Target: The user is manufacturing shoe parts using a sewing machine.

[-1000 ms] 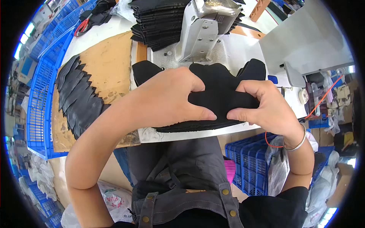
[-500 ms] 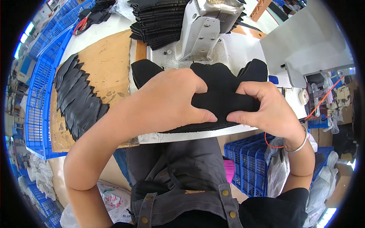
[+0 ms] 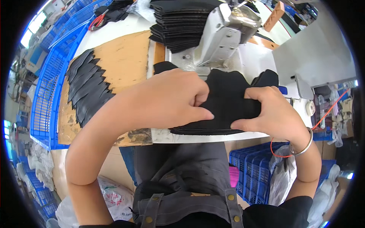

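Observation:
A black padded fabric piece [image 3: 228, 100] with a wavy far edge lies on the table in front of the sewing machine [image 3: 220, 36]. Its layers show along the near edge. My left hand [image 3: 180, 97] grips its left part, fingers curled and thumb pressed on top. At the right side, my right hand [image 3: 275, 112] has fingers and thumb bent onto the same fabric. The two thumbs point toward each other with a gap between them. Under the palms, parts of the fabric are hidden.
Behind the fabric rises a tall stack of black pieces [image 3: 182, 24]. Overlapping dark pieces [image 3: 89, 87] lie on a tan board [image 3: 123, 47] at left, beside a blue basket [image 3: 51, 91]. Red-handled scissors [image 3: 98, 21] lie farther back. Blue crates [image 3: 249, 173] stand below, right.
The whole view has shifted, so the table appears farther right. My thumbs have moved slightly apart, and the fabric between my hands looks flatter.

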Available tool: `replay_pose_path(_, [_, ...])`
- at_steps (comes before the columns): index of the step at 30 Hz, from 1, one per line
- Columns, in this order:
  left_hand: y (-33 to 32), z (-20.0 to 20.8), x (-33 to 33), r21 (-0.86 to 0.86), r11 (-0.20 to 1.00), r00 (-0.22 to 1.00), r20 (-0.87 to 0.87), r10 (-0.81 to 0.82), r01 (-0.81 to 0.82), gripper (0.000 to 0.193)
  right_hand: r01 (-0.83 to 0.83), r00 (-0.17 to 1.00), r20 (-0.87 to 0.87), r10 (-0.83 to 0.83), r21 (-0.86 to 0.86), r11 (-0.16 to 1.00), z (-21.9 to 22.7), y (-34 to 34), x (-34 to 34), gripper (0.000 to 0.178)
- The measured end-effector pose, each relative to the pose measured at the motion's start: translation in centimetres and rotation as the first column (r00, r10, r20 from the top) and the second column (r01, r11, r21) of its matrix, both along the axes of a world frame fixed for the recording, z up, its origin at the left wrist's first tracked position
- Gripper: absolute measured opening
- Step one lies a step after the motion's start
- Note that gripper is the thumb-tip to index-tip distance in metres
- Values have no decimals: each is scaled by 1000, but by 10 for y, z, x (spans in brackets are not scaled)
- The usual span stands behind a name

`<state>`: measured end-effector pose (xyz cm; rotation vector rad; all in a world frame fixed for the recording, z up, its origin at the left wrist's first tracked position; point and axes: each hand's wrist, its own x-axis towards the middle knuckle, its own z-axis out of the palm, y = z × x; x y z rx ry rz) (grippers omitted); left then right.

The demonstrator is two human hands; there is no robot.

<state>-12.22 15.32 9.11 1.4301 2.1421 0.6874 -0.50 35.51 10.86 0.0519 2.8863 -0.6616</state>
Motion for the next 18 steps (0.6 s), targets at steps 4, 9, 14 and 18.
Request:
replay_pose_path(4, [-5,-5,2,96,995,999,-45,7,-3,36,-27,997,-74,23,-52,998,-6,2,2,51])
replay_pose_path(9, [-7,-8,1,118,993,1000,-19,2,0,36,18,1000,7,-17,-55,998,-1,-1,0,48])
replay_pose_path(14, [-11,-10,7,118,992,999,-21,44,-41,37,29,999,29,-28,-59,998,1,-3,0,46])
replay_pose_path(18, [-17,-21,11,255,966,993,-104,64,-35,36,11,1000,8,-10,-46,999,-1,-3,0,46])
